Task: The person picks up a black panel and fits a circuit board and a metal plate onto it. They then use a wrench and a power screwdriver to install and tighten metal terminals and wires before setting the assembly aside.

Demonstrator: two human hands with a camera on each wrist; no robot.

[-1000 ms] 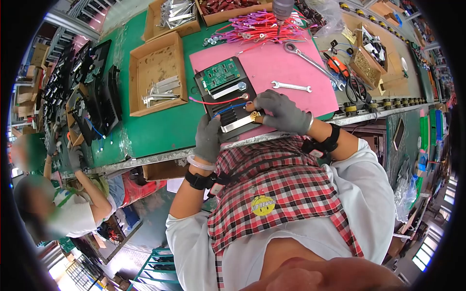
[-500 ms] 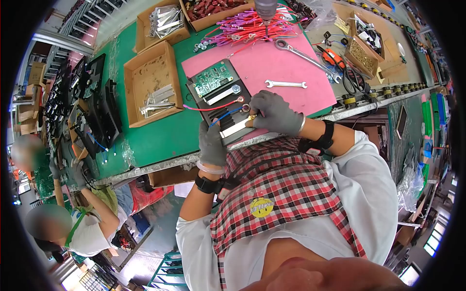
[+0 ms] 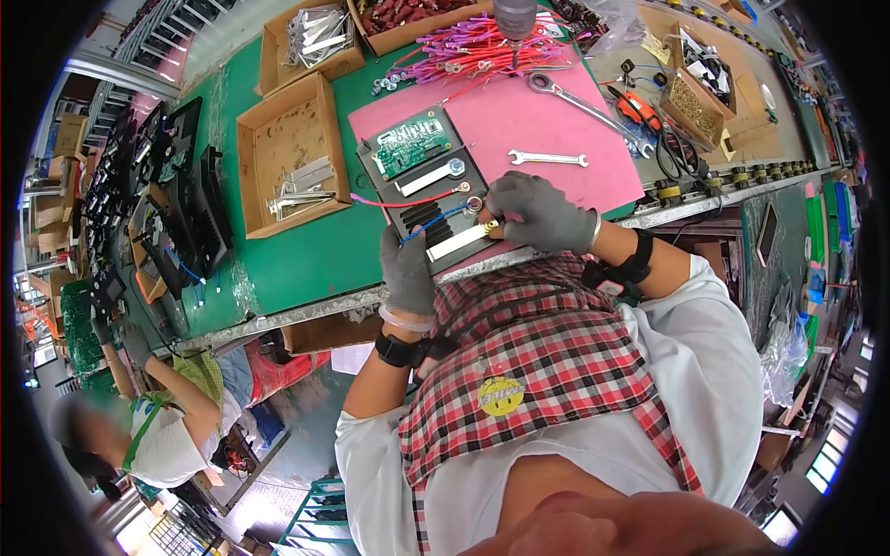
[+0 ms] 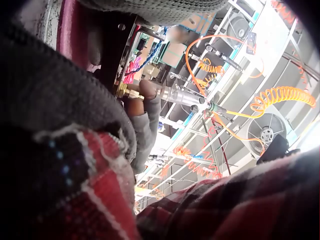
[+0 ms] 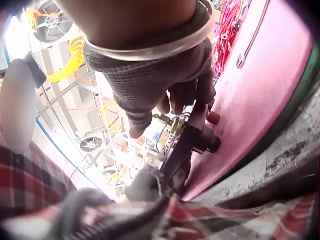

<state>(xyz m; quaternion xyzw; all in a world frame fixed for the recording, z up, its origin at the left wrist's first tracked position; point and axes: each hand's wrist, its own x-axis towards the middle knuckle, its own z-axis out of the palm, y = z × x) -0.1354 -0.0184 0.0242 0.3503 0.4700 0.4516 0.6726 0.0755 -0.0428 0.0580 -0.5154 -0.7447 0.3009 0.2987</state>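
A black panel with a green circuit board lies tilted on the pink mat at the bench's near edge. My gloved left hand grips its lower left edge. At the right end of the lower silver bar, my gloved right hand pinches a brass bolt between bare fingertips. That brass bolt also shows in the left wrist view. Just above the bar runs a blue wire with a ring terminal. A red wire lies farther up, below a second silver bar.
On the pink mat lie a small wrench, a large ratchet wrench and a pile of red wires. A power driver hangs over them. A cardboard box holds metal bars at the left. Another person works farther left.
My right thumb and fingers have closed in around the brass bolt and shifted slightly. The left hand keeps its hold on the panel. The head view has moved a little.
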